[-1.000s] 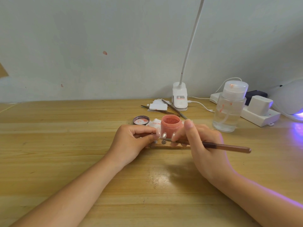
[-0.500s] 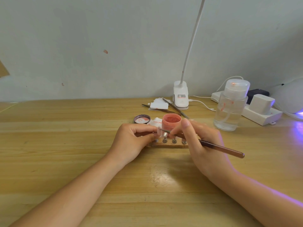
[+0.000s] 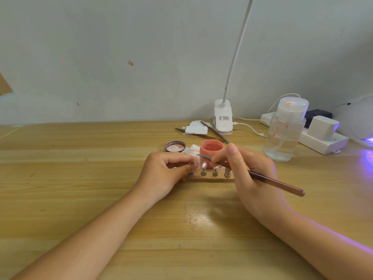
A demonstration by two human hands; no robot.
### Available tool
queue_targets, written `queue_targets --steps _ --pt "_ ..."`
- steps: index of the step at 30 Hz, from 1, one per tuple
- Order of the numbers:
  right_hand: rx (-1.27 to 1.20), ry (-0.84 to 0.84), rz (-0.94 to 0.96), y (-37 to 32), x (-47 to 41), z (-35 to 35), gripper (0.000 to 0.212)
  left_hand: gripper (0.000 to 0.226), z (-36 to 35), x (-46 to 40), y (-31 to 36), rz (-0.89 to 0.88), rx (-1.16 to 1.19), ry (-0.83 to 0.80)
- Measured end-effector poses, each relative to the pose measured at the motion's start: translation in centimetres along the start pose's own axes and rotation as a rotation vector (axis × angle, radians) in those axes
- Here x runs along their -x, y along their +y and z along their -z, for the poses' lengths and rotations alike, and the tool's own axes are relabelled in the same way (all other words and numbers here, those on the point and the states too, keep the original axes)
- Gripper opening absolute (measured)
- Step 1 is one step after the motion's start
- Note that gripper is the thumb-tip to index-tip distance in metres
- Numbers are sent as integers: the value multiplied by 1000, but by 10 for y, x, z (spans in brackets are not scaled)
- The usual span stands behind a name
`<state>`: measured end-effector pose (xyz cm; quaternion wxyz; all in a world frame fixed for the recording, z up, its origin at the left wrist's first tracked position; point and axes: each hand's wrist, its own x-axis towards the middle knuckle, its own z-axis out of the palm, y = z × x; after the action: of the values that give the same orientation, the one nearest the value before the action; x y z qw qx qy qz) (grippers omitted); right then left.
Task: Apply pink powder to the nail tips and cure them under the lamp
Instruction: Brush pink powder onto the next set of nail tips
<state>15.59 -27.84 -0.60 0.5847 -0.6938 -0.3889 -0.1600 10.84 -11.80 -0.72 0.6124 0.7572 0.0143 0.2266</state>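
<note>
The left hand (image 3: 165, 170) pinches one nail tip (image 3: 196, 161) above the holder strip (image 3: 210, 179); the right hand (image 3: 252, 174) grips the brush (image 3: 262, 178). Dab lightly, loading from the powder jar (image 3: 211, 150) just behind.

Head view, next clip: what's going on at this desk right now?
A person is doing nail-tip work at a wooden table. The right hand holds a thin brush, its point aimed at a nail tip pinched in the left hand. More nail tips stand on a small wooden stand between the hands. An open jar of pink powder sits just behind, its lid beside it. The curing lamp glows purple at the far right; nothing is under it that can be seen.
</note>
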Motion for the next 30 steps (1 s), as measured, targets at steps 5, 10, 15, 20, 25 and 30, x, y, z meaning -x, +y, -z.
queue_targets --steps 5,10,15,20,25,30 --pt "-59 2 -61 0 0 0 49 16 0 0 0 -10 -4 1" --pt "1 0 -18 0 -1 -1 44 14 0 0 0 -10 -3 5" --pt "-89 27 -69 -1 0 0 47 17 -1 0 0 -20 -24 8" --pt "-11 -8 -46 0 -2 -1 40 13 0 0 0 -24 -17 2" --pt "-79 27 -49 -1 -1 1 45 15 -1 0 0 -11 -1 13" --pt "-8 -1 -37 -1 -1 -1 45 13 0 0 1 -21 -15 -2"
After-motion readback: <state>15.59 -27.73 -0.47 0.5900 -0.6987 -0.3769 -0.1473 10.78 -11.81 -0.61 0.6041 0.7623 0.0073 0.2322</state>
